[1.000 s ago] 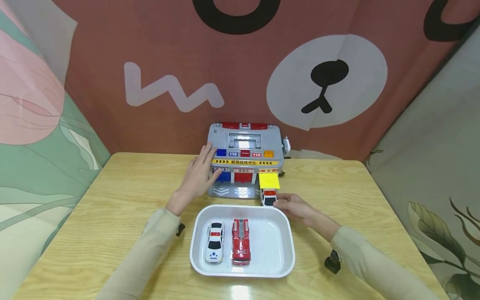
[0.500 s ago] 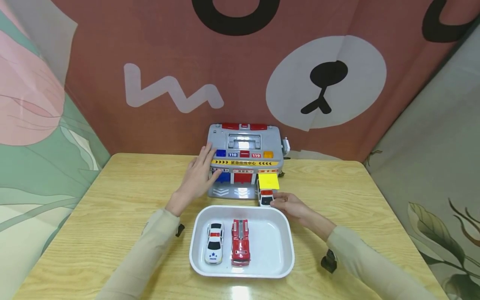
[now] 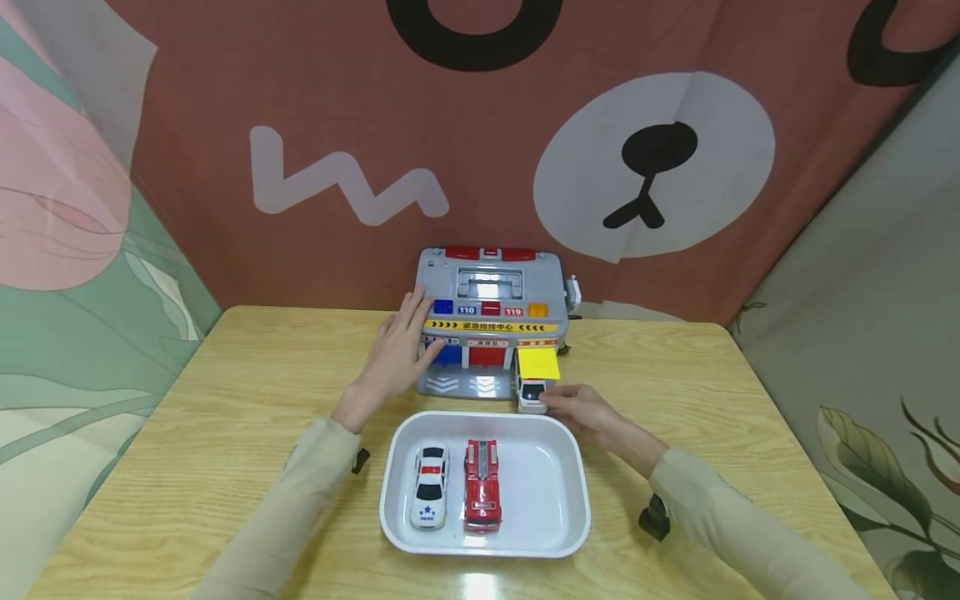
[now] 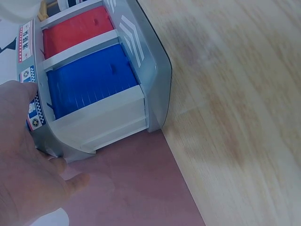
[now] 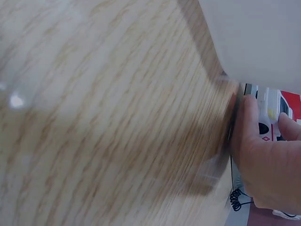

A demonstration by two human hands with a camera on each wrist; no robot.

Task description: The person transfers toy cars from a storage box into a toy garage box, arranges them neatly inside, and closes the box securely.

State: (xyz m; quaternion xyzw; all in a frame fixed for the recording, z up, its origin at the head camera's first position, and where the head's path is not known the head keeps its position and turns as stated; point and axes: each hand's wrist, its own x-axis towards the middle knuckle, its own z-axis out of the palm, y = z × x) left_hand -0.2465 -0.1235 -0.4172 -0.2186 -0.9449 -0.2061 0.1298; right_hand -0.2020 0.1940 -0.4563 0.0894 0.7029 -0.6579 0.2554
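A grey toy emergency station (image 3: 442,275) stands at the back of the table. Its yellow door (image 3: 537,363) is raised, while the blue door (image 4: 94,80) and red door (image 4: 80,30) are down. My left hand (image 3: 396,350) rests on the station's left side with fingers extended. Under the yellow door sits a white toy ambulance (image 3: 532,402), its rear part hidden beneath that flap. My right hand (image 3: 588,408) pinches the ambulance's front end from the right. In the right wrist view, the thumb lies on the ambulance (image 5: 270,106) and a finger runs along its side.
Directly in front of the station is a white tray (image 3: 543,492). It holds a white toy police car (image 3: 429,492) and a red toy fire truck (image 3: 482,492). A white handset (image 3: 573,292) hangs on the station's right side. A printed cloth (image 3: 480,150) hangs behind the table.
The ambulance has shifted slightly left and back under the yellow door, and its roof light is now covered. My right hand has moved left with it. My left hand stays put.
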